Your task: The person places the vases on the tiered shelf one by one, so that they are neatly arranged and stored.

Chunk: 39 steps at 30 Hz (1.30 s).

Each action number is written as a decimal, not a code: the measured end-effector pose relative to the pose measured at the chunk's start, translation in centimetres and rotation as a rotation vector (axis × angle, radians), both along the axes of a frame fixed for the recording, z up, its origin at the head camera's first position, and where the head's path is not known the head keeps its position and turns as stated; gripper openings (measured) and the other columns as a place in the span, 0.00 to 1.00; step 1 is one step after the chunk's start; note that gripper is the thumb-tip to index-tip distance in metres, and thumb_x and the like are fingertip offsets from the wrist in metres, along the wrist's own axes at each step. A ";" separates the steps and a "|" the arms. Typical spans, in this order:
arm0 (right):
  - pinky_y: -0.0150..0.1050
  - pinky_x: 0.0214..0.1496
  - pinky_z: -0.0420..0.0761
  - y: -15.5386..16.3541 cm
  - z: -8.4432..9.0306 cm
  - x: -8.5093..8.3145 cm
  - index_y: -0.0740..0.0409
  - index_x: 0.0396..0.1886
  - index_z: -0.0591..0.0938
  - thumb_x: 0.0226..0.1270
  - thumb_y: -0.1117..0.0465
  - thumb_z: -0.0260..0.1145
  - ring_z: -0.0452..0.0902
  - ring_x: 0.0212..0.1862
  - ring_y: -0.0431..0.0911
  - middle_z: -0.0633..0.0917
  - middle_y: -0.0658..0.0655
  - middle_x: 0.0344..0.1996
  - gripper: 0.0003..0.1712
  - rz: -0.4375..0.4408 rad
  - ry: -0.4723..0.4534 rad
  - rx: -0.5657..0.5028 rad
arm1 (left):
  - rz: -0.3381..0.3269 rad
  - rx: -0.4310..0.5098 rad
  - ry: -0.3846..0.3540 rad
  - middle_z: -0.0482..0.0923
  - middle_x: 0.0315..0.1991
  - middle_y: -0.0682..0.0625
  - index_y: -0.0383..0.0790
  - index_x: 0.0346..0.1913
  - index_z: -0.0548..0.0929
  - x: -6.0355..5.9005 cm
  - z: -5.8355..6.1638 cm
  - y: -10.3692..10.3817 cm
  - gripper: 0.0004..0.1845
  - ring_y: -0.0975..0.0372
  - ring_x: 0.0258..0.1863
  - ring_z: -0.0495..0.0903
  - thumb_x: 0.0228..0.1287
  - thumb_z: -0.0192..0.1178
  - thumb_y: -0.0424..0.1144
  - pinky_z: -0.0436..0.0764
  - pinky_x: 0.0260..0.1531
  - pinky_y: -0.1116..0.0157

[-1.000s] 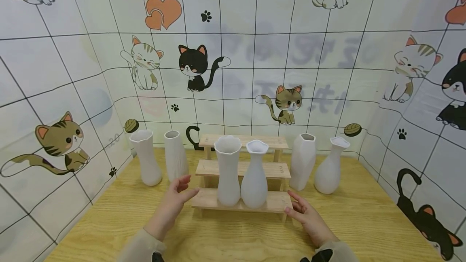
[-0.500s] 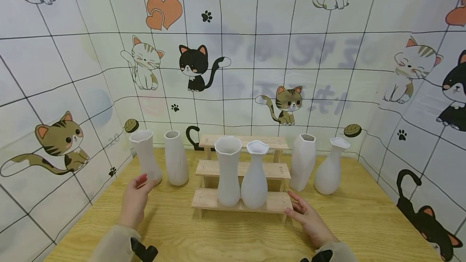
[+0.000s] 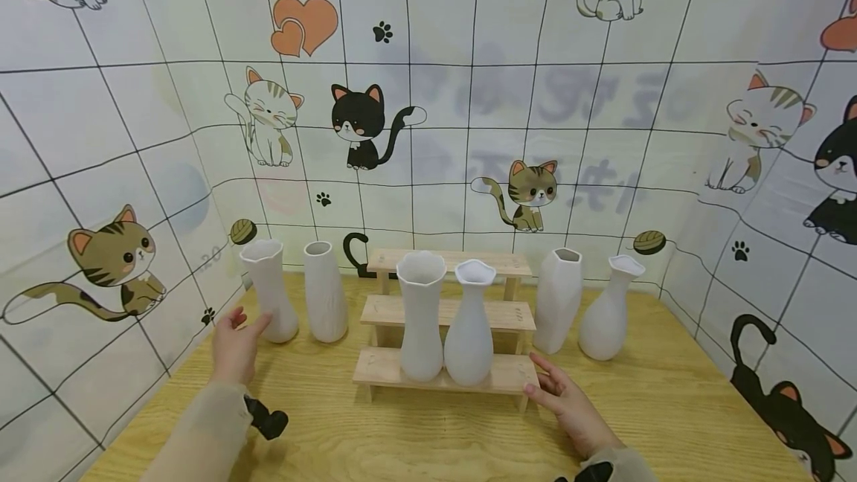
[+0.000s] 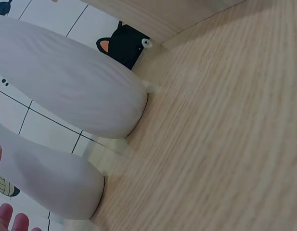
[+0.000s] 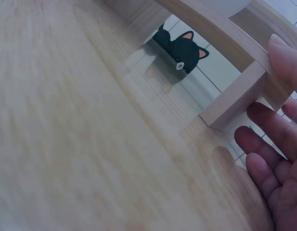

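Left hand: the left hand (image 3: 234, 344) is stretched out at about 9 o'clock on the table (image 3: 415, 437), fingers loosely spread and holding nothing; the fingertips (image 4: 8, 216) sit right at the base of the scallop-mouthed white vase (image 3: 269, 290), though I cannot tell if they touch it.
Right hand: the right hand (image 3: 565, 400) lies open at about 4 o'clock, fingers straight, with the thumb (image 5: 287, 57) against the right end of the lowest step of the stepped wooden stand (image 3: 515, 374); it grips nothing.
Nearest vase: the scallop-mouthed white vase stands upright on the table at about 10 o'clock, close to the left wall.
Its neighbour: a ribbed white vase (image 3: 324, 291) stands upright just beside it, toward the stand, the two close but apart in the left wrist view.
Stand: three steps, set in the middle of the table toward 12 o'clock.
On the lowest step: a tall wide-mouthed white vase (image 3: 420, 316) and a narrow-necked white vase (image 3: 469, 323), upright, side by side and very close.
Right of the stand: a faceted white vase (image 3: 558, 300) and a slant-mouthed white vase (image 3: 608, 318), both upright on the table at about 2 o'clock.
Backdrop: the cat-patterned wall (image 3: 428, 95) wraps round three sides.
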State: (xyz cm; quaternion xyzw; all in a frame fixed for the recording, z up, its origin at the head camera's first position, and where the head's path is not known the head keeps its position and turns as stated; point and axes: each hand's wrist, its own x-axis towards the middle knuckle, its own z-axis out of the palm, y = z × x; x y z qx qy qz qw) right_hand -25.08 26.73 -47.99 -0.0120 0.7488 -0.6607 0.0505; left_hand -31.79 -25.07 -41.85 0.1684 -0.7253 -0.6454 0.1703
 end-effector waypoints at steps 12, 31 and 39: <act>0.54 0.54 0.55 0.2 -0.2 -0.1 0.45 0.62 0.59 0.54 0.53 0.62 0.62 0.54 0.52 0.67 0.61 0.54 0.36 -0.004 -0.008 0.004 | -0.048 0.011 -0.079 0.43 0.64 0.40 0.40 0.66 0.42 -2.8 -0.8 0.0 0.50 0.47 0.59 0.49 0.46 0.62 0.53 0.55 0.53 0.50; 0.52 0.53 0.58 0.0 -0.5 -0.2 0.48 0.63 0.57 0.54 0.53 0.62 0.65 0.52 0.51 0.69 0.61 0.53 0.38 0.018 -0.002 -0.001 | -0.070 -0.072 -0.088 0.50 0.62 0.38 0.36 0.65 0.46 -4.4 -2.0 0.0 0.48 0.46 0.58 0.54 0.48 0.62 0.50 0.54 0.53 0.48; 0.52 0.53 0.57 0.2 -0.3 -0.1 0.48 0.64 0.57 0.54 0.52 0.62 0.65 0.51 0.51 0.68 0.61 0.53 0.38 0.018 0.000 -0.001 | -0.020 -0.154 -0.084 0.56 0.60 0.39 0.36 0.63 0.54 -4.7 -2.1 0.2 0.45 0.48 0.55 0.59 0.46 0.63 0.51 0.59 0.51 0.50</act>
